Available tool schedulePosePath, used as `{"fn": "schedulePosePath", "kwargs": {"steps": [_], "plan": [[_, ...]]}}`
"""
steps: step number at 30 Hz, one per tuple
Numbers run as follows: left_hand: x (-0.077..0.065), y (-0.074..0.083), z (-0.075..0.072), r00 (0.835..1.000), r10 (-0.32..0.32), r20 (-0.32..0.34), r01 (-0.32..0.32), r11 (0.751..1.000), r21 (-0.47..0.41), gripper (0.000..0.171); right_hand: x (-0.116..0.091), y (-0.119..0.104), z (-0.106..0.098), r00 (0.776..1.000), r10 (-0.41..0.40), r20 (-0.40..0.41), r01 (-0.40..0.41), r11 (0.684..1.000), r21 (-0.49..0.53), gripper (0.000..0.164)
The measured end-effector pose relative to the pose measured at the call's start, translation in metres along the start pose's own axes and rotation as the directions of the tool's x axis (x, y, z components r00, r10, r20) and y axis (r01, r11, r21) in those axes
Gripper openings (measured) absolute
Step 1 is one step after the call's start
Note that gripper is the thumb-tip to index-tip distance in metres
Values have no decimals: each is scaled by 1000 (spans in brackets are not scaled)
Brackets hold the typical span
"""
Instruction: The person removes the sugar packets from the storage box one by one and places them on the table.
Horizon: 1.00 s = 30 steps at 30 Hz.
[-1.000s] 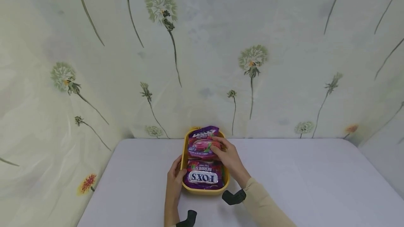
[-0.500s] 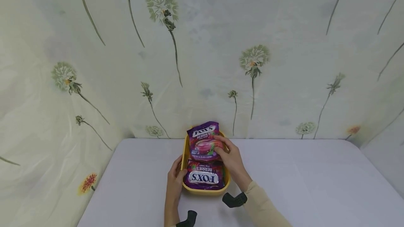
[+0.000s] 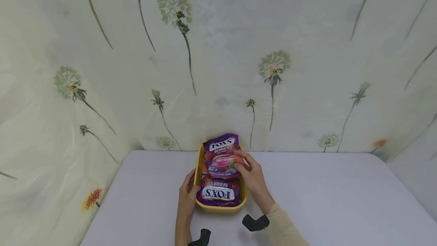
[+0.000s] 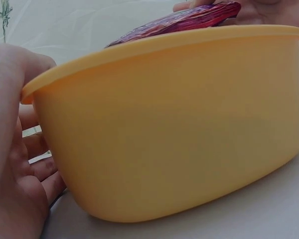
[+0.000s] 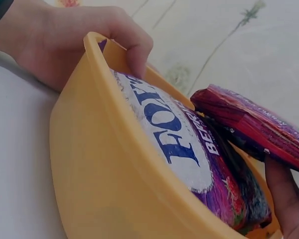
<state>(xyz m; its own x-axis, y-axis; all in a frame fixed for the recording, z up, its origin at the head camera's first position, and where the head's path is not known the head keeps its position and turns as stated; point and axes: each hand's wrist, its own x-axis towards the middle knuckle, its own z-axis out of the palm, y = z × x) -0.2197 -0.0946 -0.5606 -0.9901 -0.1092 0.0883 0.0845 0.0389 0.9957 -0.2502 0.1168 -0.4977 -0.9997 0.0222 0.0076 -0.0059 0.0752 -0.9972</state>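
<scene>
A yellow plastic tub (image 3: 222,209) stands at the table's back edge. My left hand (image 3: 187,196) grips its left wall, thumb hooked over the rim and fingers along the outside, as the left wrist view shows. With my right hand (image 3: 253,175) I hold a purple Fox's Berries candy bag (image 3: 222,156) by its right side. That bag sits tilted over the far half of the tub, partly above the rim. A second Fox's candy bag (image 5: 169,129) lies inside the near half, its lettering upside down in the head view. The tub's floor is hidden.
A white-covered table (image 3: 317,196) extends to both sides of the tub. Directly behind it hangs a pale sheet (image 3: 218,67) printed with dandelions. Dark wrist mounts (image 3: 255,223) sit on both forearms.
The held candy bag has risen and turned its printed front more toward the head camera, then shifted slightly toward the near bag. My left hand has kept its grip on the tub.
</scene>
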Motion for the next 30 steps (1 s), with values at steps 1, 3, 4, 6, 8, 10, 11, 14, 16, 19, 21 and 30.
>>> {"fn": "schedulePosePath", "kwargs": {"steps": [1, 3, 4, 6, 8, 10, 11, 14, 16, 19, 21, 30], "plan": [[0, 0, 0, 1000, 4, 4, -4, 1000, 4, 55, 0, 0, -1, 1000, 2, -11, -2, 1000, -4, 36], [1, 1, 0, 1000, -8, 0, 8, 1000, 8, 55, -1, 0, -3, 1000, -10, -20, 10, 1000, -4, 36], [2, 1, 1, 1000, -10, -2, 10, 1000, 10, 55, -1, 0, -4, 1000, -13, -21, 13, 1000, -2, 36], [2, 1, 0, 1000, -8, -4, 8, 1000, 11, 55, -1, 1, -6, 1000, -14, -16, 14, 1000, 2, 36], [1, 0, 0, 1000, -9, -8, 9, 1000, 6, 55, -1, 2, -7, 1000, -12, -12, 12, 1000, 5, 37], [1, 0, -1, 1000, -8, -4, 8, 1000, 3, 55, -2, 3, -8, 1000, -3, -10, 3, 1000, 6, 37], [1, 1, -1, 1000, -11, -1, 11, 1000, 1, 55, -2, 3, -9, 1000, 2, -11, -1, 1000, 3, 37], [-1, 5, -2, 1000, -24, 7, 24, 1000, -11, 55, -2, 3, -11, 1000, 11, -14, -11, 1000, -3, 37], [-3, 12, -2, 1000, -23, 15, 23, 1000, -9, 55, -2, 3, -13, 1000, 12, -19, -12, 1000, -4, 36], [-8, 25, -2, 999, -23, 23, 23, 1000, -2, 55, -2, 3, -16, 1000, 10, -21, -10, 1000, 3, 36], [-11, 33, -1, 999, -24, 23, 24, 1000, 8, 55, -3, 2, -18, 1000, 8, -19, -8, 1000, 11, 36], [-14, 40, 1, 999, -44, 23, 44, 999, 8, 53, -5, 2, -26, 1000, 9, -30, -8, 1000, 26, 37]]}}
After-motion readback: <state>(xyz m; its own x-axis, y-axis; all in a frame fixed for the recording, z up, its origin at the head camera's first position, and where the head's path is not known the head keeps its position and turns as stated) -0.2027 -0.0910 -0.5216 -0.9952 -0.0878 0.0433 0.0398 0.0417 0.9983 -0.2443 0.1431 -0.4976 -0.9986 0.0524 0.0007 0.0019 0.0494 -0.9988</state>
